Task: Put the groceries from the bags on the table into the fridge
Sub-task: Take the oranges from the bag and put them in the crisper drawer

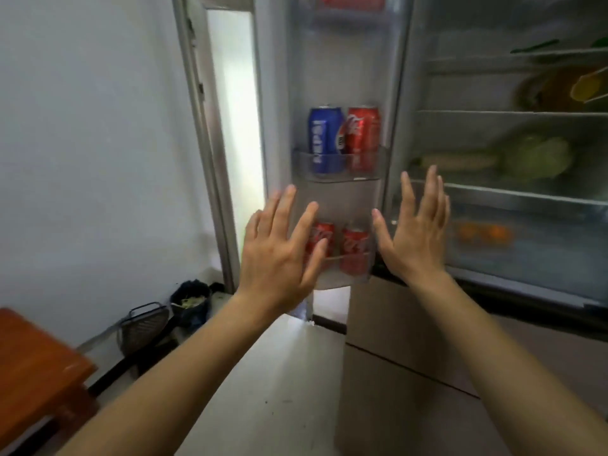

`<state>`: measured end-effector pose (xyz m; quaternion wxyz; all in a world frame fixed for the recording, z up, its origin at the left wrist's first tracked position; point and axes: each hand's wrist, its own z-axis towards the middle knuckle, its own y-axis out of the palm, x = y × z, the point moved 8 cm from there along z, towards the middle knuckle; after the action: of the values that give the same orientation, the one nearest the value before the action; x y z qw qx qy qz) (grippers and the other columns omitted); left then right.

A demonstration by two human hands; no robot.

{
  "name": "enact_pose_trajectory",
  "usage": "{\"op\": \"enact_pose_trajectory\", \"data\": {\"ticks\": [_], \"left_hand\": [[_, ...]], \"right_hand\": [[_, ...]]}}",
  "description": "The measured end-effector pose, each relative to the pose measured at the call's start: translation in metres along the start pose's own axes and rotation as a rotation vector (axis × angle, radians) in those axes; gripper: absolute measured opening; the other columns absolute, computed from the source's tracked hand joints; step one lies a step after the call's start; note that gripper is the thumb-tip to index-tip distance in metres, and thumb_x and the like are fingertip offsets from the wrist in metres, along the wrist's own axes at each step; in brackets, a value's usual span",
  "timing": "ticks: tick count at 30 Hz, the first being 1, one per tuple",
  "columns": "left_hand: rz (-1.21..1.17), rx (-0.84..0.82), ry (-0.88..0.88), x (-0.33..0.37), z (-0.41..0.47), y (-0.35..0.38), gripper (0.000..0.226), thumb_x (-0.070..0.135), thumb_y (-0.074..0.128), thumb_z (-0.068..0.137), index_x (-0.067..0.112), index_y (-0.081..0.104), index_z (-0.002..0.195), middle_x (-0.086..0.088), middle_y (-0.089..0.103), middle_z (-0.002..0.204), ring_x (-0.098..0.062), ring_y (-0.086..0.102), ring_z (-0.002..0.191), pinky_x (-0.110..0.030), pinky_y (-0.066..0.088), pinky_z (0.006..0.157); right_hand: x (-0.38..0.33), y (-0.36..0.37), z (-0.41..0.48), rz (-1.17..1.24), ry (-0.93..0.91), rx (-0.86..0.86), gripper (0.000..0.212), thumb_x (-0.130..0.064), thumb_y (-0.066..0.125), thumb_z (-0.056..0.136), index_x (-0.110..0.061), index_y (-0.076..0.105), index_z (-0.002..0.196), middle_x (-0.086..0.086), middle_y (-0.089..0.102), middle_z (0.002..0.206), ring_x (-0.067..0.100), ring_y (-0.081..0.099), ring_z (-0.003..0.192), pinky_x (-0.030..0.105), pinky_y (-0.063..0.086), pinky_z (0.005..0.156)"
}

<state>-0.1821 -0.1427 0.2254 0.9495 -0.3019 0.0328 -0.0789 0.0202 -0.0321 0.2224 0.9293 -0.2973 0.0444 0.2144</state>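
Note:
The fridge stands open, its left door (339,77) swung out toward me. In the door's middle bin (339,166) a blue can (324,136) and a red cola can (363,133) stand side by side. Two more red cans (355,250) sit in the lowest door bin. My left hand (279,255) is raised with straight, spread fingers in front of that lowest bin, holding nothing. My right hand (414,232) is raised beside it, fingers straight, empty, near the door's hinge side. Inside the fridge, a green cabbage (536,156) and corn (457,161) lie on a shelf, and oranges (487,233) sit in the drawer.
A red-brown wooden table corner (36,366) shows at the lower left. On the floor by the white wall sit a dark bin with scraps (190,301) and a mesh basket (144,327). The fridge's lower drawers (411,373) are closed. A bowl of food (559,90) sits on an upper shelf.

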Motion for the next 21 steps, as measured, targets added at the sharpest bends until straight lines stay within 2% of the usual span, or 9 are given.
{"op": "enact_pose_trajectory", "data": {"ticks": [3, 6, 12, 16, 21], "left_hand": [[0.150, -0.067, -0.169, -0.104, -0.061, -0.057, 0.059, 0.049, 0.038, 0.098, 0.015, 0.044, 0.147, -0.018, 0.033, 0.157, -0.037, 0.029, 0.145, -0.056, 0.035, 0.109], [0.269, -0.140, -0.328, -0.197, -0.116, -0.113, 0.062, 0.050, 0.034, 0.098, 0.016, 0.040, 0.149, -0.018, 0.027, 0.160, -0.035, 0.024, 0.148, -0.056, 0.031, 0.113], [0.464, -0.130, -0.602, -0.326, -0.215, -0.222, 0.063, 0.050, 0.030, 0.098, 0.015, 0.038, 0.149, -0.017, 0.024, 0.161, -0.035, 0.019, 0.149, -0.056, 0.023, 0.115], [0.543, -0.190, -0.760, -0.401, -0.282, -0.260, 0.066, 0.053, 0.027, 0.098, 0.016, 0.035, 0.152, -0.015, 0.018, 0.163, -0.032, 0.014, 0.151, -0.054, 0.019, 0.118], [0.616, -0.314, -0.899, -0.499, -0.359, -0.265, 0.064, 0.051, 0.030, 0.097, 0.015, 0.041, 0.149, -0.018, 0.025, 0.160, -0.036, 0.023, 0.147, -0.059, 0.030, 0.114]], "right_hand": [[-0.112, 0.028, -0.027, 0.085, -0.089, -0.093, 0.083, -0.055, 0.049, 0.096, -0.020, 0.011, 0.161, 0.019, -0.007, 0.167, 0.035, -0.003, 0.155, 0.053, 0.004, 0.125], [-0.225, 0.054, -0.052, 0.202, -0.187, -0.168, 0.080, -0.054, 0.047, 0.097, -0.019, 0.013, 0.160, 0.020, -0.003, 0.166, 0.036, -0.001, 0.155, 0.054, 0.004, 0.124], [-0.433, 0.094, -0.099, 0.424, -0.448, -0.255, 0.077, -0.053, 0.046, 0.096, -0.018, 0.020, 0.159, 0.021, 0.004, 0.166, 0.038, 0.006, 0.154, 0.058, 0.011, 0.122], [-0.545, 0.127, -0.130, 0.520, -0.559, -0.309, 0.079, -0.053, 0.048, 0.097, -0.017, 0.017, 0.159, 0.022, 0.005, 0.165, 0.038, 0.006, 0.154, 0.057, 0.010, 0.123], [-0.659, 0.201, -0.176, 0.588, -0.629, -0.469, 0.080, -0.057, 0.041, 0.099, -0.024, 0.002, 0.161, 0.016, -0.011, 0.167, 0.034, -0.007, 0.155, 0.053, 0.001, 0.125]]}}
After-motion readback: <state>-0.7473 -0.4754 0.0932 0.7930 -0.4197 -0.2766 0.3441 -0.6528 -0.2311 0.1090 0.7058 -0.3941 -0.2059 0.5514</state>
